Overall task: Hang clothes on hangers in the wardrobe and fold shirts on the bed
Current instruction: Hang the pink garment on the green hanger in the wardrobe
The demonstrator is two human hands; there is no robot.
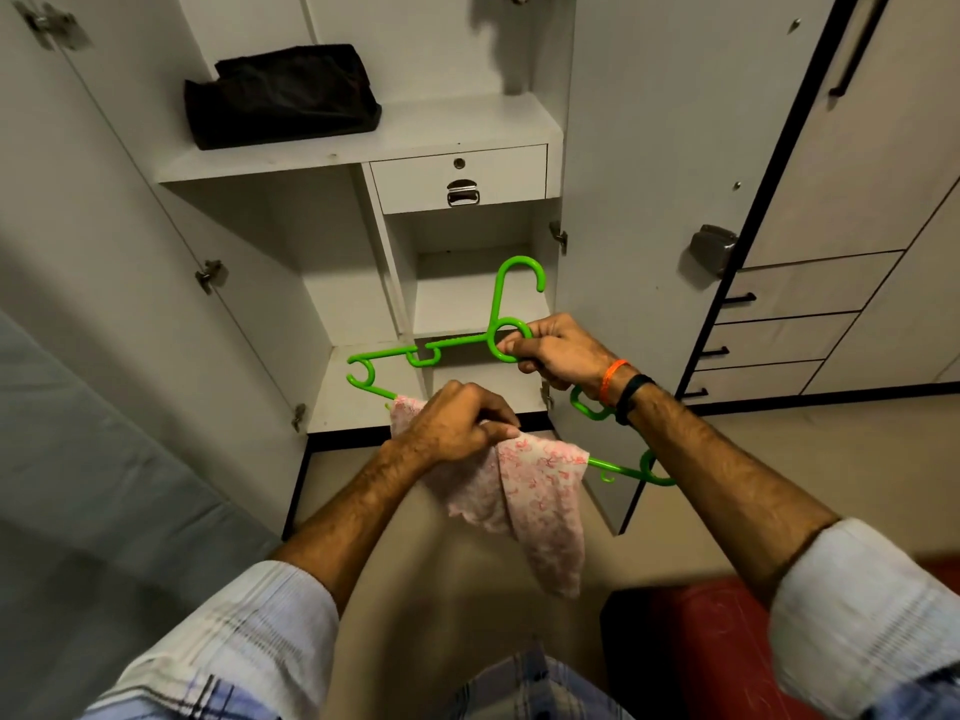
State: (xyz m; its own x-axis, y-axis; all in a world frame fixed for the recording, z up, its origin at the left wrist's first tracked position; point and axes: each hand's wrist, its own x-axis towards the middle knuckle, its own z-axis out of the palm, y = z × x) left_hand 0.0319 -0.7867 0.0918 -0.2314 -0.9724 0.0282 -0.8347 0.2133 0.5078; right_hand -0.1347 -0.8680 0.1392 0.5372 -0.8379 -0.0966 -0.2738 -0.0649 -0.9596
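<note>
A bright green plastic hanger (457,345) is held in front of the open wardrobe (363,148), hook pointing up. My right hand (556,350) grips it at the neck ring below the hook. A small pink floral garment (535,506) is draped over the hanger's lower bar and hangs down. My left hand (457,428) pinches the cloth at the bar, fingers curled on its top fold. The hanger's right end sticks out past the cloth near my right forearm.
A folded black garment (280,96) lies on the wardrobe's upper shelf, with a small locked drawer (460,176) beside it. The wardrobe doors stand open left and right. A grey bed (78,485) is at left, a red surface (701,646) at lower right, more drawers (779,324) at right.
</note>
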